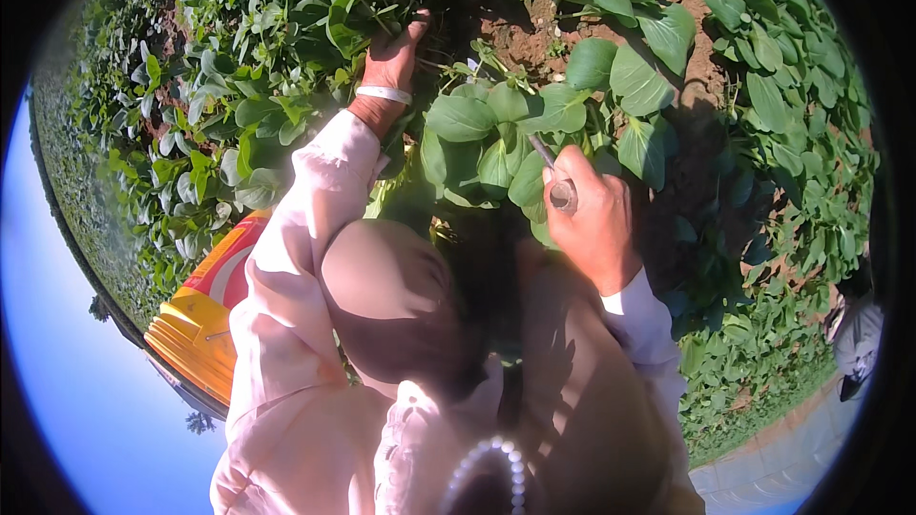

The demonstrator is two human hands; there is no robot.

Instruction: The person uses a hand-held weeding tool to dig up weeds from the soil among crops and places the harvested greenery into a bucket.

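Note:
My right hand (596, 229) is closed round a round-ended handle (563, 196) with a narrow metal shaft (542, 150). The shaft runs into the leaves of a broad-leaved green plant (496, 124), and the far end of the tool is hidden there. Up and to the left, my left hand (389, 62) reaches in among low leafy plants (334, 33), a white band on its wrist. Leaves and shadow cover most of its fingers, so whether they grip a stem cannot be seen.
Beside my left arm stands a yellow bucket (196, 334) with a red patch. Rows of leafy greens (797, 124) grow on the right, with brown soil (692, 0) between. My bent knees (386, 277) are close below my hands. A partly cut-off grey shape (859, 334) is at the right edge.

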